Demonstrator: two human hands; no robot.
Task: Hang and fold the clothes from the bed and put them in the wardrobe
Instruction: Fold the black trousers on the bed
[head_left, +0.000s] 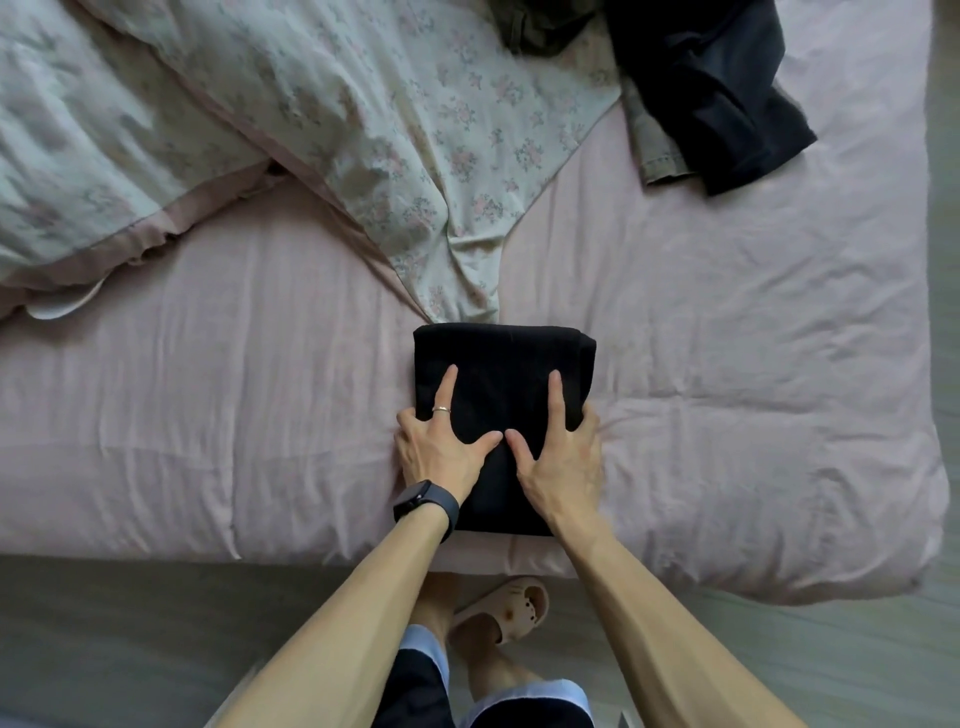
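Head view: looking down across the near edge of a bed, both forearms reaching in from below.
Task item: folded black garment (504, 364), a thick rectangular bundle of soft cloth. Lies flat on the wrinkled pale pink bed sheet (727, 374), close to the near mattress edge and roughly centred in view.
Far edge of bundle: touching the hanging tip of the white duvet with small pink floral print (322, 114), which is heaped over the left and upper part of the bed.
Left hand (441, 449): on the left side of the folded black garment. Forefinger straight and thumb spread flat on top, remaining fingers bent down over the left edge, so grasping the bundle by its side.
Left hand extras: thin silver ring (441, 409) on the straight finger, black smartwatch (423, 501) on the wrist.
Right hand (563, 460): mirrored on the right side. Forefinger and thumb flat on top, other fingers wrapped over the right edge, gripping it.
Thumbs: tips close together on the cloth, not clearly touching.
Other clothes: crumpled dark navy garment (711, 88) at upper right of the bed, overlapping a faded olive garment (657, 150). Both well apart from the bundle.
Below bed: grey floor (104, 634), and a beige perforated slipper (506, 605) on one foot.
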